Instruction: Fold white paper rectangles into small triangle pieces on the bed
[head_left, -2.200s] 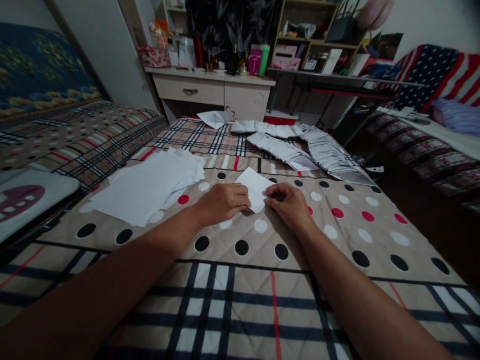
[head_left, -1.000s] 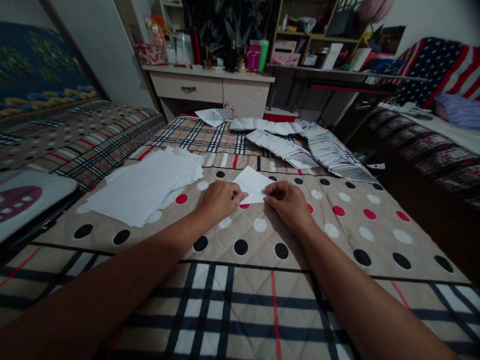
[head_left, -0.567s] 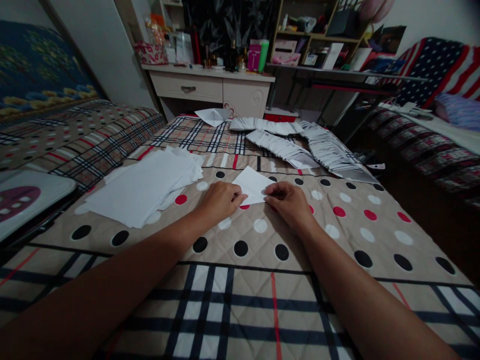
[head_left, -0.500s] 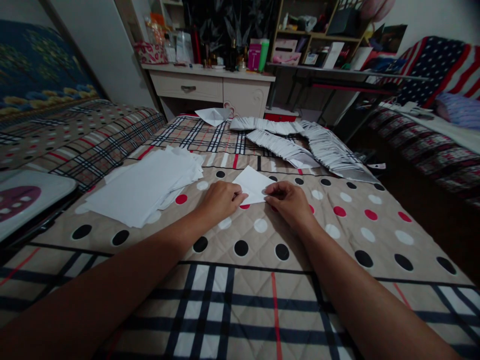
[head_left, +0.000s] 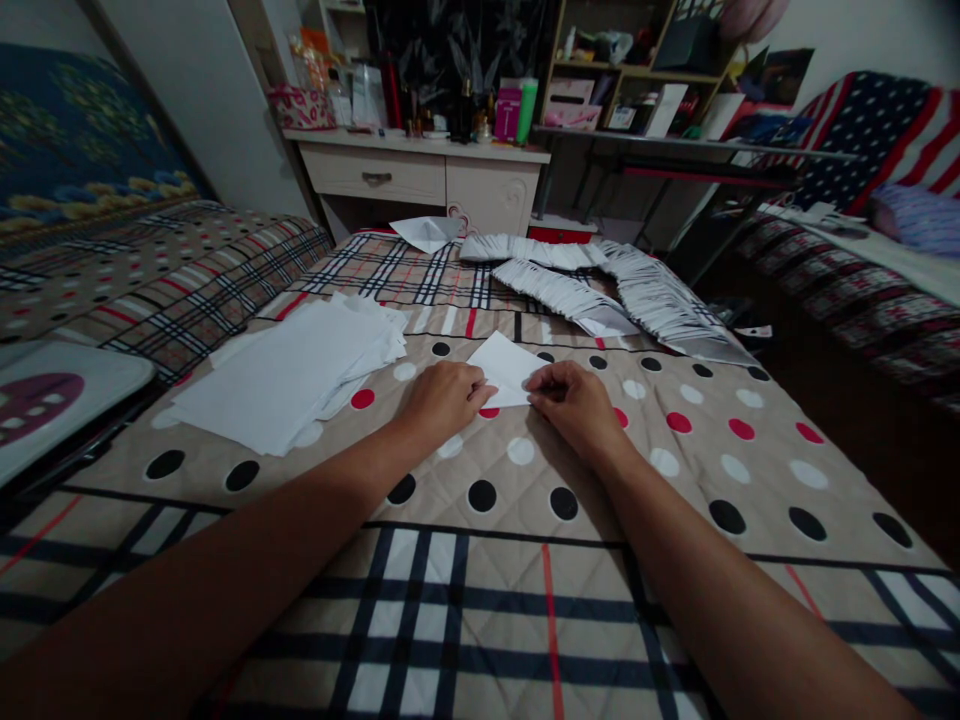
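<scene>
A small folded white sheet of paper (head_left: 506,367) lies on the dotted quilt in front of me. My left hand (head_left: 442,400) is closed, its fingertips pressing the paper's left near corner. My right hand (head_left: 574,405) is closed too, fingers pinching the paper's right near edge. To the left rests a loose stack of flat white sheets (head_left: 289,370). Further back, rows of folded white papers (head_left: 600,290) fan out across the bed.
The bed's quilt (head_left: 480,580) has plaid and dotted panels. A single folded paper (head_left: 427,232) sits at the far edge. Beyond stand a dresser (head_left: 420,180) with bottles and a cluttered shelf (head_left: 637,90). A second bed (head_left: 862,280) is at the right, a flat white board (head_left: 52,400) at the left.
The paper has been folded smaller, from a longer sheet to a compact shape. Both hands stayed at its near edge, shifting only slightly.
</scene>
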